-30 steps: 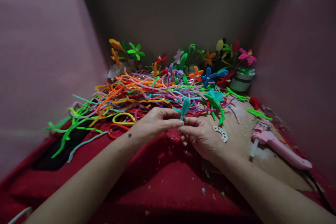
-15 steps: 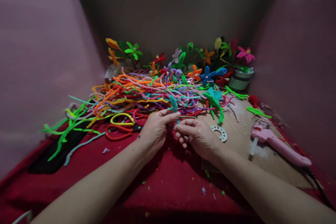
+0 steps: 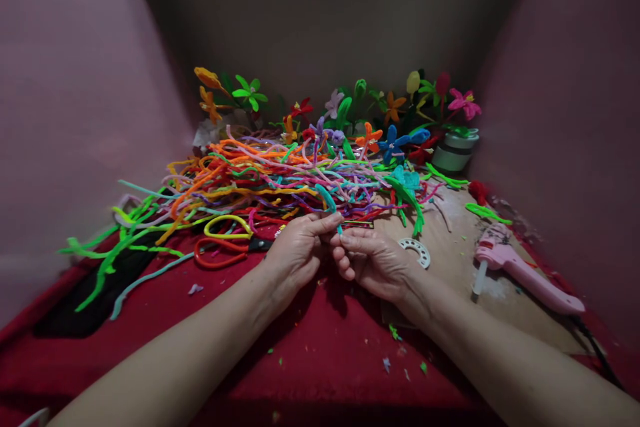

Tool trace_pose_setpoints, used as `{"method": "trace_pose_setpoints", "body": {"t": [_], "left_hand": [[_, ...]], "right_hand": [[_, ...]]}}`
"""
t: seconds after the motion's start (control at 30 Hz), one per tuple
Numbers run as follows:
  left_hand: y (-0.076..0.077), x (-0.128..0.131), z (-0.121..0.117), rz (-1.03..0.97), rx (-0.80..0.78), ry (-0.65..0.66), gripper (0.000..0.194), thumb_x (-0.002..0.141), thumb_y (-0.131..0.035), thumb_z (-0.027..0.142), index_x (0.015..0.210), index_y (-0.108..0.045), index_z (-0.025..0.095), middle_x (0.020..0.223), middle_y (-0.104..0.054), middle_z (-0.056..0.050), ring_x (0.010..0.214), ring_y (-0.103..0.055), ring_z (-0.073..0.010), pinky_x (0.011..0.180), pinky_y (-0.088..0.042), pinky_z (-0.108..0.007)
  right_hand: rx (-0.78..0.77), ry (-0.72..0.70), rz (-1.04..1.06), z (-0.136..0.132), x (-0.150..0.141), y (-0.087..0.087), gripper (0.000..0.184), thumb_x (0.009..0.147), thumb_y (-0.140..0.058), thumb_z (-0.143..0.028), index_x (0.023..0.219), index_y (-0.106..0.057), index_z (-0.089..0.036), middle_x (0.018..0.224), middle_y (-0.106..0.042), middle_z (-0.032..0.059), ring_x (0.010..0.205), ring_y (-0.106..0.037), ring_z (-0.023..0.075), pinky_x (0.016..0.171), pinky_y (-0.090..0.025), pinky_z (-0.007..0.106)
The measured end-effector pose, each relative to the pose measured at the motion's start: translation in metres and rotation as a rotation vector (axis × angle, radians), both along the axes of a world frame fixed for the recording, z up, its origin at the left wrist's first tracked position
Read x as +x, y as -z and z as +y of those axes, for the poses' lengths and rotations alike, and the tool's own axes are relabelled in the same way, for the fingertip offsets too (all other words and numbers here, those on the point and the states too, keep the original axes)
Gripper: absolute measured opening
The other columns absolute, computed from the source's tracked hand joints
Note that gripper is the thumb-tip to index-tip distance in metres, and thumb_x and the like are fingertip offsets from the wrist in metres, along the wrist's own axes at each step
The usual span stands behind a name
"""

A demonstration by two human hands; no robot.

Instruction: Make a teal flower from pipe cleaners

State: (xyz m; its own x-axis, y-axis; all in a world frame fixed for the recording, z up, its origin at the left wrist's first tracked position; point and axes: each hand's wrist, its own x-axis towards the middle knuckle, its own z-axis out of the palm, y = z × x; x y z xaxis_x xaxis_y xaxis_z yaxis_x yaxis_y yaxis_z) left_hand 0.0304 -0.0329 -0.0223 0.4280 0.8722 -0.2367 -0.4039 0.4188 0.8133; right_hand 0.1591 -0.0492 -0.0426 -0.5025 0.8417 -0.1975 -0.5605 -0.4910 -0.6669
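Observation:
A short teal pipe cleaner (image 3: 327,198), bent at its upper part, is pinched between both hands at the middle of the table. My left hand (image 3: 305,240) grips it between thumb and forefinger, fingers curled behind. Just below, the fingertips of my right hand (image 3: 373,257) close on its lower end. Behind the hands spreads a heap of colourful pipe cleaners (image 3: 270,173). Scissors with a red and a yellow handle (image 3: 223,252) lie left of my left hand, their blades partly hidden. A white ring with holes (image 3: 421,252) rests beside my right hand.
A pink glue gun (image 3: 530,273) lies on a brown cardboard sheet (image 3: 450,287) at right. Finished pipe-cleaner flowers (image 3: 393,141) and a white pot (image 3: 455,150) stand at the back. Green strands (image 3: 107,263) hang over a black pouch (image 3: 70,313) at left.
The teal piece now leans further left and looks thinner, as though turned. Both hands keep their pinch in nearly the same place. The whole view has shifted slightly.

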Motion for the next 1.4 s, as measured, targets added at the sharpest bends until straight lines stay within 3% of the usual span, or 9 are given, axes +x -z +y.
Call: {"method": "trace_pose_setpoints", "body": {"t": [0.17,0.27,0.5,0.6,0.73,0.9,1.03,1.23,1.4], "left_hand": [[-0.007,0.01,0.01,0.034,-0.021,0.004,0.021,0.073,-0.06,0.019,0.059,-0.046,0.015,0.042,-0.049,0.003,0.032,-0.047,-0.0105,0.033,-0.045,-0.025],[-0.008,0.018,0.014,0.039,-0.005,-0.06,0.022,0.07,-0.062,0.017,0.058,-0.044,0.016,0.04,-0.046,0.005,0.029,-0.043,-0.0089,0.029,-0.04,-0.021],[0.004,0.033,0.018,0.033,0.06,-0.187,0.031,0.062,-0.069,0.02,0.053,-0.04,0.017,0.038,-0.038,0.008,0.028,-0.035,-0.006,0.026,-0.032,-0.019],[0.01,0.028,0.022,0.038,0.089,-0.205,0.031,0.061,-0.07,0.022,0.052,-0.04,0.016,0.039,-0.038,0.008,0.029,-0.036,-0.0058,0.026,-0.03,-0.018],[0.012,0.017,0.023,0.044,0.101,-0.208,0.026,0.062,-0.069,0.02,0.055,-0.044,0.015,0.041,-0.039,0.008,0.031,-0.035,-0.0042,0.028,-0.029,-0.016],[0.007,0.012,0.018,0.038,0.141,-0.097,0.023,0.068,-0.066,0.021,0.06,-0.045,0.015,0.043,-0.046,0.006,0.033,-0.043,-0.0072,0.032,-0.038,-0.019],[0.008,0.013,0.016,0.054,0.13,-0.026,0.02,0.072,-0.062,0.024,0.064,-0.045,0.016,0.042,-0.049,0.006,0.03,-0.044,-0.0088,0.032,-0.04,-0.021],[0.013,0.01,0.019,0.078,0.207,-0.058,0.018,0.068,-0.067,0.022,0.068,-0.051,0.015,0.048,-0.054,0.004,0.035,-0.049,-0.0089,0.037,-0.04,-0.021],[0.01,0.006,0.019,0.164,0.229,-0.104,0.02,0.067,-0.067,0.021,0.063,-0.049,0.015,0.045,-0.048,0.006,0.034,-0.044,-0.0062,0.036,-0.034,-0.018]], "right_hand": [[-0.024,0.076,0.024,0.003,0.001,-0.002,0.012,0.059,-0.073,-0.014,0.067,-0.065,-0.011,0.058,-0.063,0.001,0.048,-0.054,0.0065,0.043,-0.041,0.016],[-0.01,0.139,0.012,0.005,0.003,-0.004,0.014,0.057,-0.074,-0.015,0.064,-0.064,-0.011,0.056,-0.063,0.0009,0.047,-0.054,0.0066,0.043,-0.041,0.016],[0.106,0.306,-0.1,0.009,0.003,0.001,0.016,0.052,-0.075,-0.015,0.058,-0.061,-0.011,0.056,-0.063,0.0018,0.048,-0.056,0.0095,0.045,-0.044,0.019],[0.121,0.286,-0.157,0.007,0.001,0.005,0.014,0.052,-0.074,-0.012,0.059,-0.062,-0.01,0.052,-0.061,0.0015,0.047,-0.055,0.0099,0.044,-0.044,0.02],[0.028,0.232,-0.146,0.003,-0.001,0.004,0.012,0.052,-0.069,-0.01,0.062,-0.062,-0.011,0.056,-0.063,0.0032,0.046,-0.055,0.0103,0.043,-0.044,0.021],[0.001,0.212,0.013,0.003,0.0,-0.001,0.011,0.061,-0.064,-0.015,0.071,-0.063,-0.01,0.06,-0.063,0.0034,0.049,-0.057,0.0109,0.045,-0.045,0.021],[-0.015,0.145,0.002,0.005,0.001,0.0,0.009,0.064,-0.064,-0.016,0.069,-0.062,-0.008,0.056,-0.061,0.0024,0.044,-0.053,0.0084,0.04,-0.041,0.018],[-0.049,0.101,-0.041,0.007,0.0,0.003,0.012,0.062,-0.066,-0.016,0.059,-0.055,-0.012,0.049,-0.057,-0.0001,0.039,-0.049,0.0069,0.036,-0.036,0.017],[-0.005,0.153,-0.063,0.004,-0.003,0.002,0.011,0.064,-0.065,-0.02,0.063,-0.059,-0.01,0.05,-0.058,0.0006,0.039,-0.048,0.0068,0.035,-0.037,0.016]]}}
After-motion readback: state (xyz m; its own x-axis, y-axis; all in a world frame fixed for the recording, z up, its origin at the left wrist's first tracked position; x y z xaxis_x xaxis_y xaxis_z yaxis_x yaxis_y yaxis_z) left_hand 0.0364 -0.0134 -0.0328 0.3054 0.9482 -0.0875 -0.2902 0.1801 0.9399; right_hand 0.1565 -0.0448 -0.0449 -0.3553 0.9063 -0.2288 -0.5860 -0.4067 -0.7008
